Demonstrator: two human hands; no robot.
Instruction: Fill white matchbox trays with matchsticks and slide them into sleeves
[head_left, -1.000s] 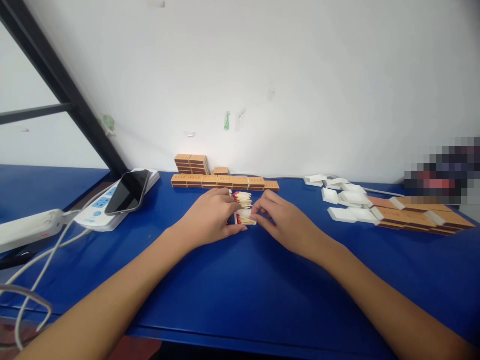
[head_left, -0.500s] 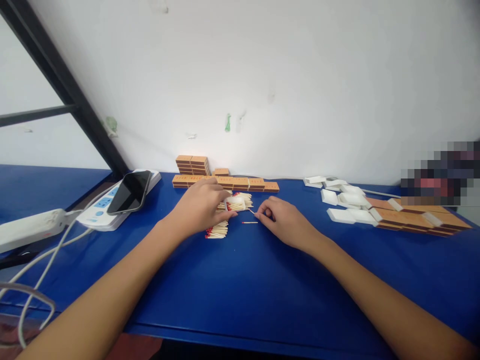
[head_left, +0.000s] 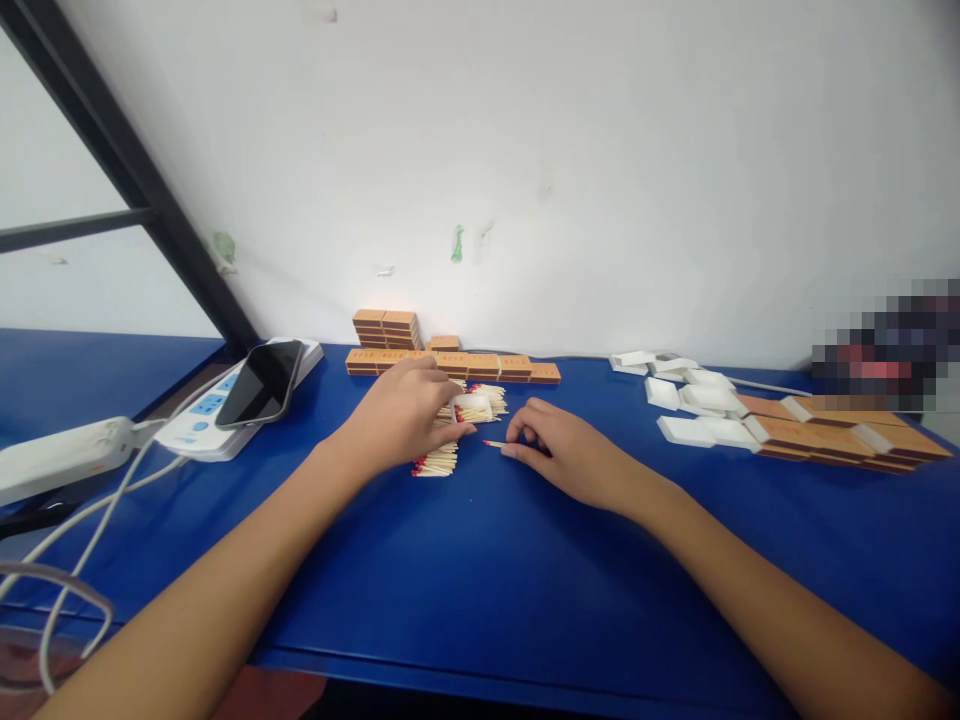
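My left hand [head_left: 405,408] is closed on the left end of a small white matchbox tray [head_left: 475,401], thumb in front and fingers behind. Several red-tipped matches lie inside the tray, partly covered by the fingers. Loose matches [head_left: 436,464] are heaped under and in front of this hand, and more show behind the tray. To the right, my right hand [head_left: 559,447] has thumb and forefinger at the plain end of a single match [head_left: 492,444] low over the blue table. Its red head points left; the fingers cover its other end.
A row of orange matchboxes [head_left: 484,367] runs along the wall, with a stack [head_left: 386,327] behind its left end. White trays [head_left: 686,431] and more matchboxes [head_left: 817,437] lie at right. On the left, a phone [head_left: 259,383] rests on a power strip [head_left: 195,437] near white cables [head_left: 112,510].
My right hand has moved slightly down, from a match beside the tray to the single match lying on the table. The left hand keeps its place on the tray.
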